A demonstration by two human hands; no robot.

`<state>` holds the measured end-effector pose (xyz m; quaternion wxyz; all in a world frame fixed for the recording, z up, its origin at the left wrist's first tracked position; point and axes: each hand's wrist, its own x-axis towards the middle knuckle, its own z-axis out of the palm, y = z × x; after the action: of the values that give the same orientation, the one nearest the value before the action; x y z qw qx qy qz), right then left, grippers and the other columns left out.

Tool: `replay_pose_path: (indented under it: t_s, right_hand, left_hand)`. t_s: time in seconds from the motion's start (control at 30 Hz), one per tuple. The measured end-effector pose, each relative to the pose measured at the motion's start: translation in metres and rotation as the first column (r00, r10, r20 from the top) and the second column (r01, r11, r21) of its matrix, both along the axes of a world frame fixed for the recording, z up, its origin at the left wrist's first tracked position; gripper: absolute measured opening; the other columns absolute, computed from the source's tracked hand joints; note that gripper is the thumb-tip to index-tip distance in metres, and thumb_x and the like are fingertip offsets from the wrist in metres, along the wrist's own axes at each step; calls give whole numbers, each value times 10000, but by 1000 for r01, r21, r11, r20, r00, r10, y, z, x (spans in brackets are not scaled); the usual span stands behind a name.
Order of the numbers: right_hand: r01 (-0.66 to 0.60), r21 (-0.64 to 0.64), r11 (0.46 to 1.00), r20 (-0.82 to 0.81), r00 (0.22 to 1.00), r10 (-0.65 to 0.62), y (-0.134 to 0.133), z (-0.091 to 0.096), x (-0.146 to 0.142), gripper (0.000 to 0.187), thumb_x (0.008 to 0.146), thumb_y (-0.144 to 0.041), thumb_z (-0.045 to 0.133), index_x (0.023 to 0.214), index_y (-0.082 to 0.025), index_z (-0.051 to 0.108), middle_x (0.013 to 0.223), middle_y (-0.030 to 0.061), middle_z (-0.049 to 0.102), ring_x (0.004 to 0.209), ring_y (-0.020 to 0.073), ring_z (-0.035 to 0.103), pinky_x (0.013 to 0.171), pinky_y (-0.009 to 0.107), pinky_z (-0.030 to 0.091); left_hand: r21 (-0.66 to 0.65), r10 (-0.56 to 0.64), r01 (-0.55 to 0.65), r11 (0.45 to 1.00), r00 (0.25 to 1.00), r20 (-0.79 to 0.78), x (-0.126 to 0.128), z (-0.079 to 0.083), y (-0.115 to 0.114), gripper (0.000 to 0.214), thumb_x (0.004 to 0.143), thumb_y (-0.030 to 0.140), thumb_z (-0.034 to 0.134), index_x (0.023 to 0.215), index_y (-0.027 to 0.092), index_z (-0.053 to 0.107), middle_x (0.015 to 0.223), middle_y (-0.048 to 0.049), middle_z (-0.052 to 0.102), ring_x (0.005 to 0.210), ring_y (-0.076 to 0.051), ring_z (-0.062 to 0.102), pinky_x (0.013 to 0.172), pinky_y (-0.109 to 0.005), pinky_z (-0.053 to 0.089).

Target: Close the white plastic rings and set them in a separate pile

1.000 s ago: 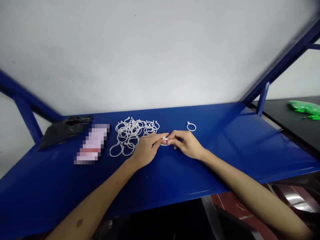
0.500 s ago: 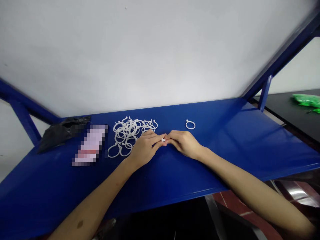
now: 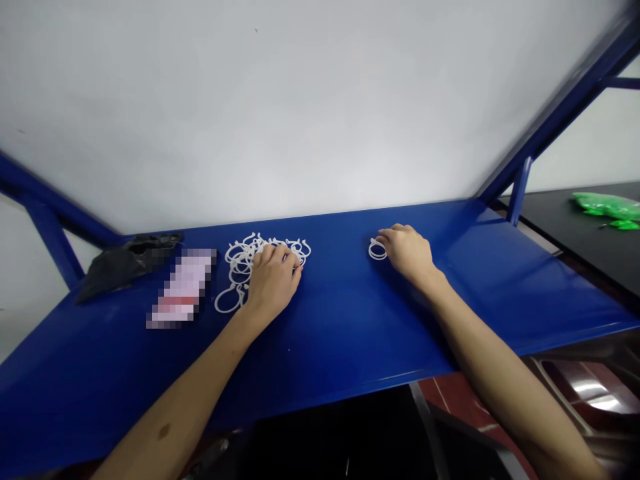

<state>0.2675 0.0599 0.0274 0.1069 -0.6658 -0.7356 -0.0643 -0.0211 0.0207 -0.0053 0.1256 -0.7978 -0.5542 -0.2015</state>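
Two hands apart, one on the ring pile, one at the closed rings

Your left hand (image 3: pixel 273 279) lies palm-down on the pile of open white rings (image 3: pixel 245 261), left of centre on the blue shelf (image 3: pixel 350 333). Fingers are curled loosely over the pile's right part, tips down among the rings. Can't tell whether any one ring is actually pinched; the hand hides it.

Your right hand (image 3: pixel 409 253) is well apart, right of centre near the shelf's back edge. Fingers bent, tips touching the small stack of closed rings (image 3: pixel 376 250) lying flat on the shelf. It looks like two rings overlapping; can't tell the count for sure. Whether the tips grip the stack or just rest on it isn't clear either.

Left of the pile: a blurred pink-white packet (image 3: pixel 183 288) flat on the shelf, and beyond it a crumpled black bag (image 3: pixel 125 261) at the back corner. White wall (image 3: pixel 280 107) behind. On your far right, a black table (image 3: pixel 575 233) carries green plastic items (image 3: pixel 607 208).
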Motion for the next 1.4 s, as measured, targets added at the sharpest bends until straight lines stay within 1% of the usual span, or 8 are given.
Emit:
replay_pose_path:
  t_s: [0.17, 0.3, 0.43, 0.6, 0.77, 0.87, 1.1, 1.4]
  right_hand:
    - [-217, 207, 954, -259, 928, 267, 1, -12, -4, 301, 1014, -374, 505, 1097, -201, 737, 1035, 126, 730, 980, 260, 618, 769, 363, 518]
    - [-543, 147, 827, -561, 643, 522, -23, -18, -38, 261, 984, -426, 574, 1068, -222, 712, 1042, 63, 744, 899, 191, 667, 777, 314, 526]
    - [-566, 200, 800, -715, 474, 514, -46, -17, -66, 213, 992, -367, 562, 1026, -192, 677, 853, 21, 731, 731, 141, 662, 672, 257, 510]
    - [-448, 310, 838, -698, 491, 521, -48, -12, -66, 154, 979, -311, 566, 983, -194, 667, 851, 33, 720, 729, 145, 664, 670, 265, 527]
    - [-466, 319, 825, -649, 527, 549, -45, -15, -58, 242, 985, -287, 559, 1199, -192, 621, 893, 33, 718, 768, 147, 673, 710, 278, 551]
    - [-529, 318, 787, -616, 516, 595, -46, -18, -59, 215, 995, -287, 547, 1163, -191, 640, 924, 47, 718, 766, 147, 664, 699, 283, 546]
    - [-657, 325, 680, -544, 458, 703, -46, -19, -56, 158, 1019, -255, 505, 953, -196, 636, 917, 63, 715, 822, 168, 641, 757, 327, 536]
    - [-777, 317, 544, -423, 397, 814, -40, -22, -49, 200, 1044, -227, 446, 1073, -188, 640, 942, 74, 695, 856, 181, 598, 802, 348, 518]
  left_hand:
    - [234, -199, 166, 958, 972, 123, 11, 6, -6, 118, 956, 228, 566, 853, 226, 624, 923, -65, 664, 908, -263, 531, 794, -415, 412]
    - [332, -367, 310, 891, 922, 122, 22, 13, -18, 74, 944, 210, 622, 875, 232, 638, 921, -41, 669, 918, -235, 552, 824, -394, 430]
    - [325, -440, 380, 866, 888, 134, 27, 14, -24, 41, 928, 192, 655, 916, 230, 644, 946, -28, 673, 922, -212, 564, 849, -370, 470]
    - [324, -415, 299, 897, 823, 389, 29, 12, -24, 90, 919, 182, 662, 987, 199, 606, 993, -57, 617, 917, -182, 609, 823, -332, 530]
    - [56, -211, 232, 971, 729, 652, 28, 12, -21, 34, 957, 226, 606, 990, 221, 603, 913, -5, 720, 724, -127, 671, 712, -278, 541]
    - [-86, -136, 279, 957, 687, 714, 27, 13, -19, 115, 989, 275, 548, 911, 228, 619, 838, 10, 765, 694, -130, 701, 665, -261, 534]
    - [-149, -130, 374, 915, 624, 770, 28, 9, -21, 177, 965, 231, 541, 791, 218, 575, 713, 24, 740, 567, -105, 665, 564, -217, 512]
    - [-201, -130, 459, 866, 594, 794, 22, 1, -19, 143, 944, 177, 542, 818, 211, 600, 776, 1, 752, 662, -125, 687, 671, -257, 538]
